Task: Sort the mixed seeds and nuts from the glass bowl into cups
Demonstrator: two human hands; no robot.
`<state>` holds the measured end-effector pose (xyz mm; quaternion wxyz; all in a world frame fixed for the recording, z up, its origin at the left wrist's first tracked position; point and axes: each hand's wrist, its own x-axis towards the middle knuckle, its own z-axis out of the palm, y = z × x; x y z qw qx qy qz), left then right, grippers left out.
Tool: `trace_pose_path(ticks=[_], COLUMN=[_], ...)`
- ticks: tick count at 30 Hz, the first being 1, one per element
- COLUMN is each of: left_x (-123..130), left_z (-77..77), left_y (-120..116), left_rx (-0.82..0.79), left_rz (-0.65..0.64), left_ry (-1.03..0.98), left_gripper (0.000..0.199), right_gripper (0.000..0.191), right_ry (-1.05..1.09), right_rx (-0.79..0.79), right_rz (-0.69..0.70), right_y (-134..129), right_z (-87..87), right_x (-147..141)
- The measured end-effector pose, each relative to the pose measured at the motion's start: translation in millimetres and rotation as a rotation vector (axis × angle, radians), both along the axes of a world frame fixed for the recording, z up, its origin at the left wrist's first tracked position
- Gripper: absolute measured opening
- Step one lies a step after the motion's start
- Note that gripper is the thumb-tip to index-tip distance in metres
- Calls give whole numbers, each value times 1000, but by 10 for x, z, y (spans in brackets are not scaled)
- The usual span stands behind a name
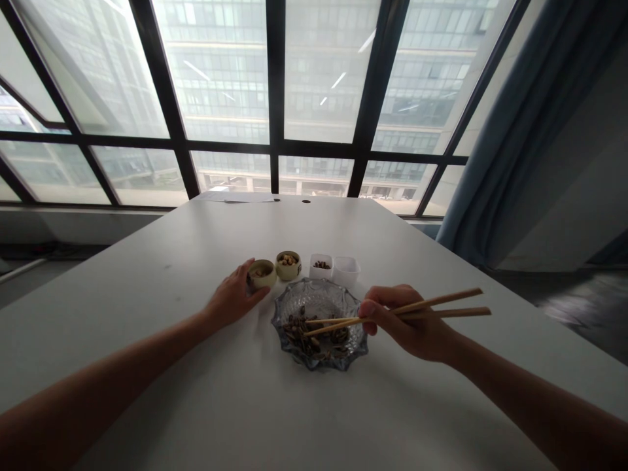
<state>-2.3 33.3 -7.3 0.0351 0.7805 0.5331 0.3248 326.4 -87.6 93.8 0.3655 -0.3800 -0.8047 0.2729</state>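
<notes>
My right hand [412, 327] grips a pair of wooden chopsticks [456, 296], whose tips point left into a scalloped glass bowl [321, 292]. Dark brown, dried-looking pieces [297, 330] of mixed shape lie in the bowl; whether the tips pinch one cannot be made out. At the bowl's upper left, my left hand [231, 297] curls its thumb and fingers around a small pale yellow-green cup [267, 282] standing on the table. Some light brown matter shows inside that cup.
Behind the bowl stand a second pale cup [288, 273] with tan nut-like pieces, a translucent square container [314, 270] with dark pieces, and another translucent container [346, 271]. White sheets [235, 196] lie at the far end of the white table [314, 418]. A blue curtain [495, 176] hangs right.
</notes>
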Motion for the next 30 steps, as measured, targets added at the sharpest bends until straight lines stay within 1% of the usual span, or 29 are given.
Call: trace_pose_path(ticks=[4, 7, 11, 15, 17, 21, 24, 27, 30], left_x=[-5, -9, -5, -5, -7, -11, -12, -12, -9], left_z=[-15, -22, -18, -27, -36, -40, -32, -25, -22], left_y=[11, 14, 9, 12, 18, 23, 19, 16, 15], left_rx=[0, 1, -10, -8, 8, 20, 16, 10, -4], left_rz=[-15, -20, -23, -24, -24, -20, -22, -28, -25], left_ry=[-19, -31, -32, -30, -27, -29, -33, -30, -25], left_gripper=[73, 73, 74, 73, 73, 73, 73, 73, 74], right_gripper=[42, 42, 44, 44, 45, 41, 40, 43, 44], right_ry=[-68, -79, -17, 98, 112, 70, 53, 80, 155], right_rx=[-21, -8, 11, 5, -11, -76, -91, -86, -108], right_rz=[25, 41, 31, -45, -73, -61, -41, -38, -47], right_y=[10, 20, 35, 56, 64, 79, 86, 79, 76], right_z=[-44, -71, -74, -82, -97, -153, -189, -191, -177], right_x=[-22, -30, -16, -4, -7, -18, -26, -38, -50])
